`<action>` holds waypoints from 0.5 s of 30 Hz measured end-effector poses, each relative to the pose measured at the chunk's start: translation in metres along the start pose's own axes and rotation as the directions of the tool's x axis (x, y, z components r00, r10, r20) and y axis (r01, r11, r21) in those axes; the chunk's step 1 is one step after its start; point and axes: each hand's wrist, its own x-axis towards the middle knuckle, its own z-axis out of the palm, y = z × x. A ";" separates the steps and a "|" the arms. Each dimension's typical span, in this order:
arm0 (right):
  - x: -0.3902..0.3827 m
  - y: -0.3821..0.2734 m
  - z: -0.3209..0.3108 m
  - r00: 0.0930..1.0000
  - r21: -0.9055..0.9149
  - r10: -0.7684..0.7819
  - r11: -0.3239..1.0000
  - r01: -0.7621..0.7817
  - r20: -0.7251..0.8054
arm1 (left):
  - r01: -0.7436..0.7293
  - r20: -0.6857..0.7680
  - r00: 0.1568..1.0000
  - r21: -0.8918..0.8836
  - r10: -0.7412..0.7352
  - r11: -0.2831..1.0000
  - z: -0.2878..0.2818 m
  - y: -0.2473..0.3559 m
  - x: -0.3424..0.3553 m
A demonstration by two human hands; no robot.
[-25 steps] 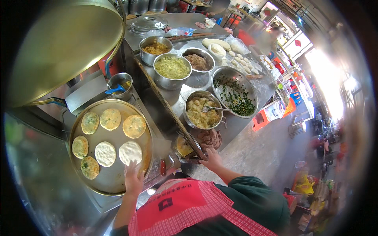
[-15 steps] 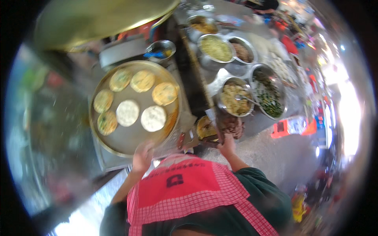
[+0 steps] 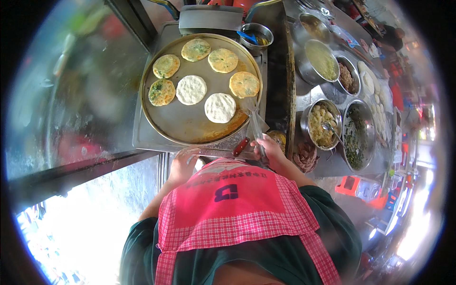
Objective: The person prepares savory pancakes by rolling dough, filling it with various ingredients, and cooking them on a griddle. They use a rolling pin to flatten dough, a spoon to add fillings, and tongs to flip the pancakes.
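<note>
My right hand [image 3: 269,149] is closed round the handle end of metal tongs [image 3: 256,124]. The tongs' tips reach over the pan's right rim, close to a golden flatbread [image 3: 244,85]; whether they touch it I cannot tell. My left hand [image 3: 184,164] holds nothing, its fingers loosely extended by the stove's front edge. In the large round pan [image 3: 178,128] lie several browned flatbreads with green filling, such as the flatbread [image 3: 161,92] at left. Two pale flatbreads, an upper one [image 3: 191,90] and a lower one [image 3: 220,108], look uncooked on top.
A red-handled tool [image 3: 241,147] lies by the pan's front right. Behind stands a small metal pot [image 3: 257,38] with a blue-handled utensil. On the right table are several filling bowls, including one with a spoon [image 3: 324,124], and dough pieces [image 3: 377,107]. A red stool [image 3: 348,185] stands beyond.
The view has swung, and the big lid at upper left is out of sight. My right hand has moved from beside the meat to the pan's right edge, now with tongs.
</note>
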 end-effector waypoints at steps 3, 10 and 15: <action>0.027 -0.003 0.014 0.999 0.119 0.046 0.992 -0.046 -0.002 | 0.016 -0.045 0.999 0.006 -0.016 1.000 0.000 0.007 -0.008; 0.131 -0.054 0.016 0.977 0.214 -0.160 0.959 0.188 -0.143 | 0.063 -0.098 0.993 -0.003 -0.063 0.998 0.004 0.021 -0.021; 0.121 -0.090 -0.029 0.873 -0.648 -0.474 0.702 0.294 -0.117 | 0.097 -0.099 0.990 0.014 -0.096 0.995 0.015 0.024 -0.025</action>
